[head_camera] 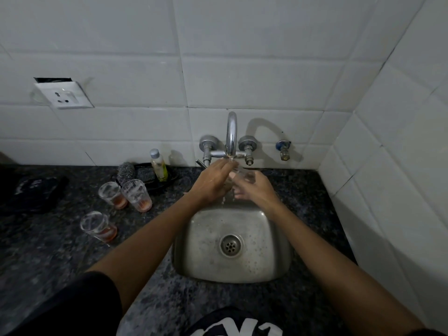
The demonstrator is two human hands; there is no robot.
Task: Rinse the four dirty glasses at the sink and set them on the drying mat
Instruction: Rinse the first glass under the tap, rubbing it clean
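Clear glass (243, 177), wet, judged slippery and fragile, was gripped round its wall by right hand (254, 190), left hand (213, 181) fingers inside, under tap (231, 134).

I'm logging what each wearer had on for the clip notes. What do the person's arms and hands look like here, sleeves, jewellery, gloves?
Both forearms are bare, with no gloves. The left hand and right hand show no rings, watch or bracelet that I can make out. A short black sleeve covers the left upper arm. The right sleeve is barely in view at the frame's corner. The hands look wet.
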